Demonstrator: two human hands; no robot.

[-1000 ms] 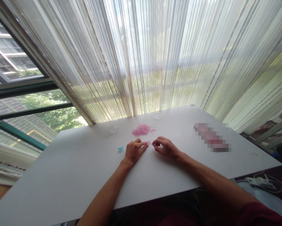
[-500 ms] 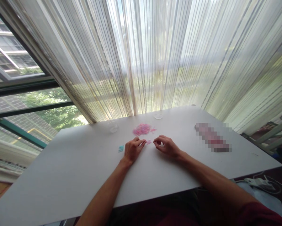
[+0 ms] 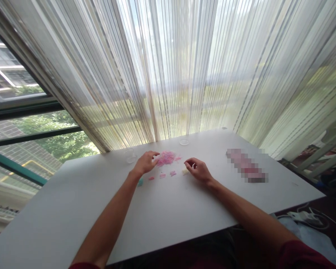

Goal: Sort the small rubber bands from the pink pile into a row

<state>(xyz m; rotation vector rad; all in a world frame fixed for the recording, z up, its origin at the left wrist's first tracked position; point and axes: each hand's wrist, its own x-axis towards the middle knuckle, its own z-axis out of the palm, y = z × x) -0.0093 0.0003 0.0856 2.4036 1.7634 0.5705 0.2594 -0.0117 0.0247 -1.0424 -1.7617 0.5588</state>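
Note:
A loose pile of thin pink and lilac pieces (image 3: 168,158), too small to name, lies mid-table. At its left edge hovers my left hand (image 3: 145,163), its thumb and fingers apart with nothing visible between them. My right hand (image 3: 199,170) is curled with thumb and index finger close together, beside a small pale yellow group (image 3: 185,171). Whatever it pinches, if anything, is too small to see. Between the hands small groups form a row: a lilac one (image 3: 172,173), a pink one (image 3: 162,175) and a red one (image 3: 151,178). A teal group (image 3: 140,182) sits below my left wrist, partly covered.
A clear container (image 3: 130,156) stands at the white table's (image 3: 100,201) back left. Farther right along the back edge lies a round clear lid or dish (image 3: 184,142). A pixelated pinkish object (image 3: 246,166) rests on the right side. Sheer curtains (image 3: 179,74) hang behind the table.
My left hand has moved left and up to the pile, and its fingers have parted. Red, pink, lilac and yellow groups now show in the row. The view has shifted slightly.

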